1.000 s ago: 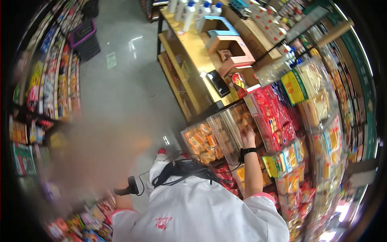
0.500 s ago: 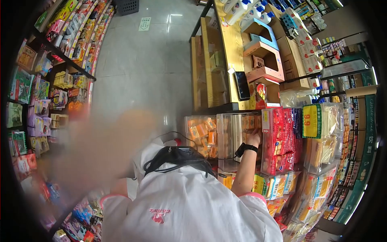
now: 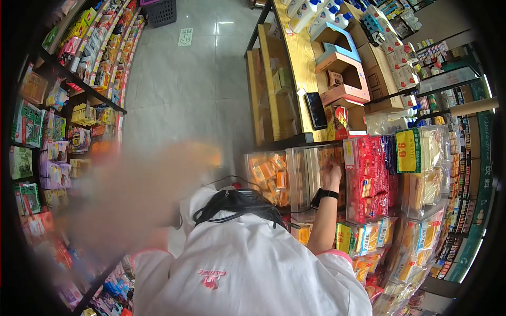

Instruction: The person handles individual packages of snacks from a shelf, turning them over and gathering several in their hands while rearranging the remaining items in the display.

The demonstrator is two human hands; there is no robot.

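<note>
My right hand (image 3: 331,178), with a black watch at its wrist, reaches into a clear plastic bin (image 3: 303,184). Its fingers are drawn together near small orange-wrapped packets (image 3: 326,156); what they grip, if anything, is hidden. Next to this bin stands another clear bin of loose orange packets (image 3: 269,174). On its other side are red snack packets (image 3: 369,174). My left hand (image 3: 142,195) is a large skin-coloured smear close to the camera. An orange patch shows at its far edge, too blurred to name, and the fingers cannot be made out.
A wooden shelf unit (image 3: 298,68) holds a phone (image 3: 316,110), open boxes (image 3: 342,79) and white bottles (image 3: 304,18). Packed snack racks (image 3: 100,52) line the left side. A dark basket (image 3: 159,13) stands on the grey floor (image 3: 179,79) ahead. A black bag (image 3: 237,205) hangs at my front.
The view has shifted slightly. My right hand remains at the bin, its wrist turned more upright in view. The left-hand smear has moved a little, and its orange patch shows more clearly.
</note>
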